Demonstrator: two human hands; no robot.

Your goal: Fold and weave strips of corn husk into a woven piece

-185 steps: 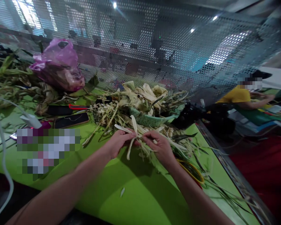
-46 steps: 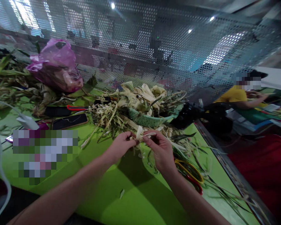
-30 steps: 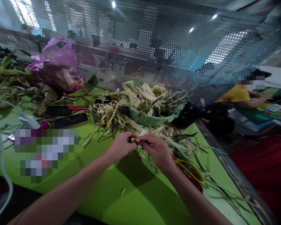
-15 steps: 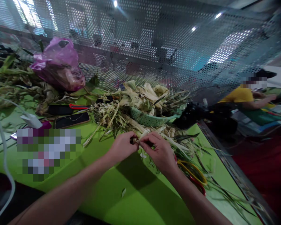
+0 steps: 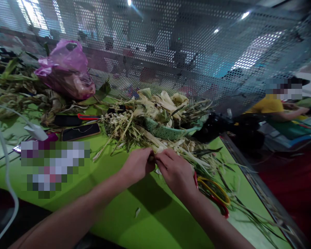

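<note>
My left hand (image 5: 138,163) is closed, its fingers curled in at the middle of the green table. Against its fingertips presses my right hand (image 5: 175,171), also closed with thumb and fingers together. Whatever they pinch is small and hidden behind the fingers. Just beyond them lies a heap of dry stalks and leaves (image 5: 131,128). A light green basket (image 5: 160,132) full of pale dried husks (image 5: 158,105) stands behind. Beside my right wrist are scissors with red handles (image 5: 224,209), and a yellow loop (image 5: 215,190) lies by them.
A pink plastic bag (image 5: 67,69) sits on leaves at the back left. A phone (image 5: 81,132), a red-handled tool (image 5: 88,117) and a white plug with cable (image 5: 36,131) lie left. A perforated metal screen (image 5: 145,41) stands behind. A person in yellow (image 5: 268,105) sits right.
Both hands have turned inward and the fingers have closed further together. The small pale piece seen between the fingertips is now hidden. The view has shifted slightly.
</note>
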